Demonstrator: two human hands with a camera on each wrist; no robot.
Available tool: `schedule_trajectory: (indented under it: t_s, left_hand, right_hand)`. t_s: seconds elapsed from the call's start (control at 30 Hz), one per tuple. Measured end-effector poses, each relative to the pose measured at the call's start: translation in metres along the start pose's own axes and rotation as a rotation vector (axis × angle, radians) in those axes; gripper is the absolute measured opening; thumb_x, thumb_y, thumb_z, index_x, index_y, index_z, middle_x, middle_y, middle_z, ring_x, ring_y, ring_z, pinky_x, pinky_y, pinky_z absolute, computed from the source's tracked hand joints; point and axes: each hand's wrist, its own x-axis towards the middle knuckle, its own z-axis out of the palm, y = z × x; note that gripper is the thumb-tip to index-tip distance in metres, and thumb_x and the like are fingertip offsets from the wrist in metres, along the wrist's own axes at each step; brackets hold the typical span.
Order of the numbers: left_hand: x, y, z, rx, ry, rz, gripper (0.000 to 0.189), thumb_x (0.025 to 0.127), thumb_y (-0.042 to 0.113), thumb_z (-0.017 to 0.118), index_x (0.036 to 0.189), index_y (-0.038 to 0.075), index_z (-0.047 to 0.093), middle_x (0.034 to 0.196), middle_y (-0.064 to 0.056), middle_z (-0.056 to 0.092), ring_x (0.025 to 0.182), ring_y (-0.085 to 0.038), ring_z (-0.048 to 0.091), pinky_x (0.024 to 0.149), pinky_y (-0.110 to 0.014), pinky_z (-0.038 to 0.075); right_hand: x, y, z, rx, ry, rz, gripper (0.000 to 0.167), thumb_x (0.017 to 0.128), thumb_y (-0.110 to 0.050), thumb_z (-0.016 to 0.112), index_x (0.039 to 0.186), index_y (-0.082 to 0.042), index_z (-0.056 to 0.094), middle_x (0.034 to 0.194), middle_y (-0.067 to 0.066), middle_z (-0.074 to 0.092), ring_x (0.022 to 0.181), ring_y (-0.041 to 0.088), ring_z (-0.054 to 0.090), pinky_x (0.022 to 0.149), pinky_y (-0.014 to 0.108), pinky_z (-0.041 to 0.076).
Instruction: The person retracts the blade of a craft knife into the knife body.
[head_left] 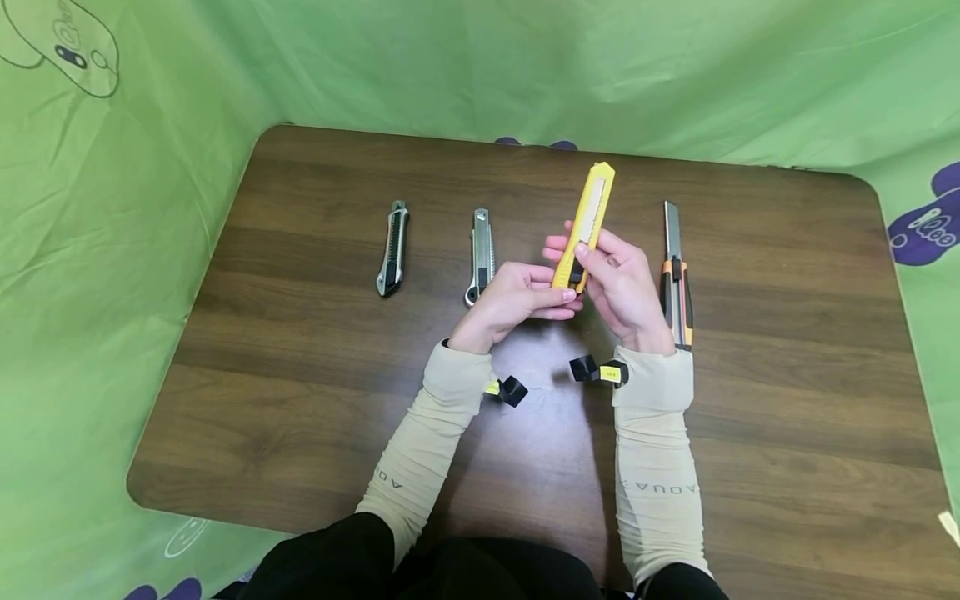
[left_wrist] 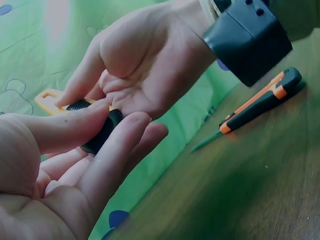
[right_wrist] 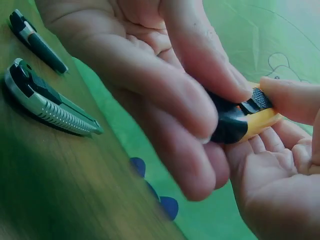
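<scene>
Both hands hold a yellow box cutter (head_left: 589,212) above the table, its slotted end pointing up and away. My left hand (head_left: 512,298) pinches the black end piece (right_wrist: 231,129) at its near end between thumb and fingers. Around the body curls my right hand (head_left: 628,282), its thumb lying near the black ridged slider (right_wrist: 257,100). In the left wrist view the fingers cover much of the cutter. Just left of the left hand lies a silver box cutter (head_left: 482,250). An orange and black box cutter (head_left: 677,292) with its blade out lies beside the right wrist.
Farther left on the brown wooden table (head_left: 300,400) lies a grey and black box cutter (head_left: 393,250). Green curtains (head_left: 420,67) with printed figures stand around the back and sides. Each wrist carries a small black camera mount (head_left: 513,391).
</scene>
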Motion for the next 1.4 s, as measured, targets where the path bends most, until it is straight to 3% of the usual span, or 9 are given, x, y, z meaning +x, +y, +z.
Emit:
schedule_trajectory:
  t_s: [0.27, 0.53, 0.73, 1.13, 1.3, 1.4]
  left_hand:
    - [-0.0003, 0.0006, -0.001, 0.016, 0.005, -0.004, 0.029, 0.09, -0.008, 0.06, 0.118, -0.015, 0.06, 0.109, -0.037, 0.063, 0.076, -0.015, 0.071, 0.081, -0.037, 0.061]
    - [-0.0003, 0.0019, -0.0051, 0.03, -0.003, 0.028, 0.031, 0.089, -0.01, 0.06, 0.12, -0.016, 0.058, 0.113, -0.037, 0.061, 0.078, -0.015, 0.071, 0.082, -0.038, 0.061]
    - [-0.0018, 0.0028, -0.0048, 0.036, -0.008, 0.018, 0.032, 0.089, -0.01, 0.059, 0.121, -0.016, 0.057, 0.114, -0.036, 0.061, 0.079, -0.015, 0.07, 0.082, -0.038, 0.061]
    - [-0.0025, 0.0042, -0.0053, -0.01, -0.016, 0.0, 0.034, 0.089, -0.009, 0.06, 0.123, -0.014, 0.057, 0.116, -0.037, 0.059, 0.079, -0.015, 0.071, 0.083, -0.038, 0.06]
    - [-0.0006, 0.0015, -0.0031, -0.043, -0.002, -0.001, 0.033, 0.089, -0.011, 0.058, 0.122, -0.016, 0.056, 0.117, -0.038, 0.058, 0.079, -0.015, 0.071, 0.085, -0.038, 0.06]
    - [0.0019, -0.0017, -0.0009, -0.048, 0.027, 0.012, 0.032, 0.089, -0.012, 0.059, 0.121, -0.017, 0.056, 0.117, -0.038, 0.058, 0.079, -0.016, 0.071, 0.086, -0.039, 0.059]
  right_hand:
    - [0.001, -0.0012, -0.002, -0.194, 0.055, 0.08, 0.04, 0.097, -0.01, 0.057, 0.135, 0.002, 0.049, 0.098, 0.008, 0.075, 0.092, 0.017, 0.072, 0.073, 0.021, 0.059]
    - [0.001, 0.0035, 0.0037, -0.077, 0.012, -0.022, 0.031, 0.096, 0.004, 0.05, 0.127, 0.003, 0.053, 0.095, 0.013, 0.074, 0.097, 0.024, 0.071, 0.081, 0.026, 0.059]
    - [-0.0001, 0.0032, 0.0027, -0.018, -0.013, -0.028, 0.037, 0.094, 0.011, 0.048, 0.13, 0.004, 0.051, 0.096, 0.015, 0.073, 0.098, 0.027, 0.071, 0.085, 0.028, 0.059]
    - [-0.0012, 0.0018, 0.0015, -0.033, -0.049, -0.012, 0.055, 0.092, 0.018, 0.042, 0.144, 0.004, 0.035, 0.101, 0.012, 0.073, 0.101, 0.022, 0.07, 0.084, 0.026, 0.06]
    - [-0.0018, 0.002, -0.0026, -0.054, -0.079, -0.004, 0.056, 0.091, 0.019, 0.041, 0.144, 0.004, 0.035, 0.106, 0.012, 0.072, 0.103, 0.021, 0.069, 0.083, 0.026, 0.06]
    - [-0.0007, 0.0026, -0.0052, -0.135, -0.052, 0.027, 0.049, 0.092, 0.013, 0.048, 0.14, 0.003, 0.041, 0.107, 0.01, 0.073, 0.102, 0.018, 0.07, 0.082, 0.023, 0.059]
